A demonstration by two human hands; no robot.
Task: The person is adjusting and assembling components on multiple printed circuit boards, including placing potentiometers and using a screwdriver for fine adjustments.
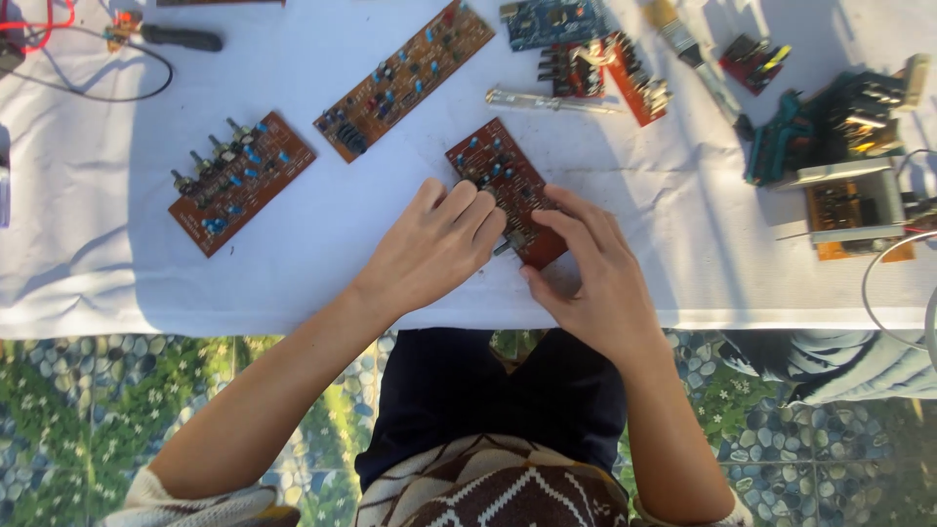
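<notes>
Two bare hands meet over a small brown circuit board (506, 187) lying flat on a white cloth-covered table (88, 263), just past the centre of the view toward twelve o'clock. The left hand (434, 249) rests its curled fingers on the board's near left edge, and the right hand (590, 268) pinches the near corner between thumb and bent fingers; neither hand is clenched, and both grip only lightly. The board looks light, thin and stiff, and its blue parts and the small knobs at the near end look fragile, so the bare edges and corners seem the safest places to hold it. At ten o'clock lies a second board with a row of knobs (239, 181), and at eleven o'clock a long narrow board (405, 78). A metal rod (547, 100) lies at one o'clock, beside a red board (630, 73) and a blue board (551, 20). At two o'clock sit a brush (688, 49) and a green-and-black block of parts (830, 127). A black-handled tool (176, 37) lies at ten o'clock, far out. No packages, labels or signs can be made out.
</notes>
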